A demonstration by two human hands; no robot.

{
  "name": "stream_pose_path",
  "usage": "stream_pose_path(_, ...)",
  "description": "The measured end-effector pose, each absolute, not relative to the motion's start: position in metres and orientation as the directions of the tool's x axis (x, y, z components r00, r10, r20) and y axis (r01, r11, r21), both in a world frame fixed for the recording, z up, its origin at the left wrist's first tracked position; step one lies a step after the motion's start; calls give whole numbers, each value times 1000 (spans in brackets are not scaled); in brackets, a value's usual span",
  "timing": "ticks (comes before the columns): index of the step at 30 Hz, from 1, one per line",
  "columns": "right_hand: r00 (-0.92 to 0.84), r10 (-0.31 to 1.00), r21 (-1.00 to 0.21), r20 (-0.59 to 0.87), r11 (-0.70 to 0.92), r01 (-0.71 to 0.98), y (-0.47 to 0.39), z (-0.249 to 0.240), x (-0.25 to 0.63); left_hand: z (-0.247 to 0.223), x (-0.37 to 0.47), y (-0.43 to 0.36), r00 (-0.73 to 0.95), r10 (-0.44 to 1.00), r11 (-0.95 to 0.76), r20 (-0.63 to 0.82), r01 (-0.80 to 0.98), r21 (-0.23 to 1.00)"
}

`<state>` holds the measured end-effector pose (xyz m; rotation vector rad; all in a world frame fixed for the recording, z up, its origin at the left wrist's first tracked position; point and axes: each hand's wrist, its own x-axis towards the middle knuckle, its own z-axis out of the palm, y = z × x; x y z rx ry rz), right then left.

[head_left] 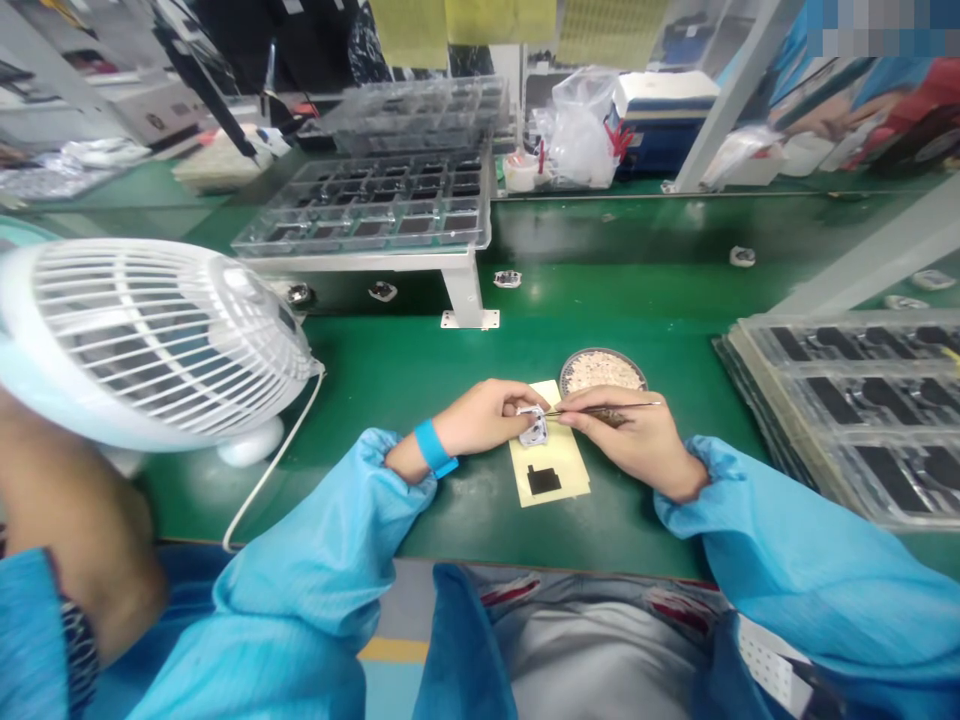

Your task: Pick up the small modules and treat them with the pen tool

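Between the fingers of my left hand (491, 415) is a small white part (533, 427), held over a yellow sheet (551, 455). My right hand (634, 435) is closed on thin metal tweezers (592, 410), whose tips touch or nearly touch the white part. A black cut-out piece (544, 480) lies on the lower half of the sheet. Just behind my right hand sits a round dish (602, 370) of small pale bits. A blue band circles my left wrist.
A white fan (161, 340) stands at the left, its cord (277, 455) running to the bench edge. Stacked clear trays (862, 400) lie at the right; more trays (375, 200) rest on a raised shelf. Small parts (508, 279) sit behind. Another person's arm (75, 530) is at far left.
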<state>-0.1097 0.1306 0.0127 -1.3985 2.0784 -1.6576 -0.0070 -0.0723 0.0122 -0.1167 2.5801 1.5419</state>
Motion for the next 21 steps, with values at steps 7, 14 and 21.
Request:
stream_pose_path(7,-534,-717,-789,447,-36,-613,131,15,-108,13,-6,-72,-990,-3,489,-143,-126,863)
stream_pose_path(14,-506,-762,-738,404,55,-672,134,15,-110,17,-6,-70,-986,-27,528,-162,-151,836)
stream_pose_path(21,-494,-778,-752,388,43,-658,132,14,-110,15,-6,-69,-987,-19,496,-158,-147,856)
